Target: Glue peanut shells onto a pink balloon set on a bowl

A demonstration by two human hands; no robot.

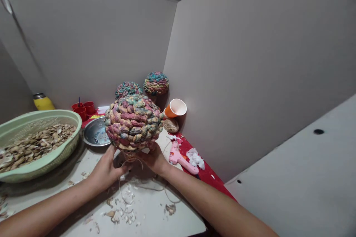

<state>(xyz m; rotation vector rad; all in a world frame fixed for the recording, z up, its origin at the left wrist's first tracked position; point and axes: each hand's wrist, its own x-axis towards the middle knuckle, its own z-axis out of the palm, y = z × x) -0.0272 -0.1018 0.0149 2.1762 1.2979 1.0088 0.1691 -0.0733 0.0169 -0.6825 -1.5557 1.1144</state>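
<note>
Both hands grip the base of a shell-covered ball [134, 122], the left hand [105, 170] pinching twine [130, 157] beneath it, the right hand [155, 160] cupping its underside. The ball sits raised above the worktop [150, 214]. To wrap well, I judge: keep the twine taut and the ball steady. Right of the ball lies a pink glue gun [180, 159]; left of it, a green basket [55, 152] of shells.
</note>
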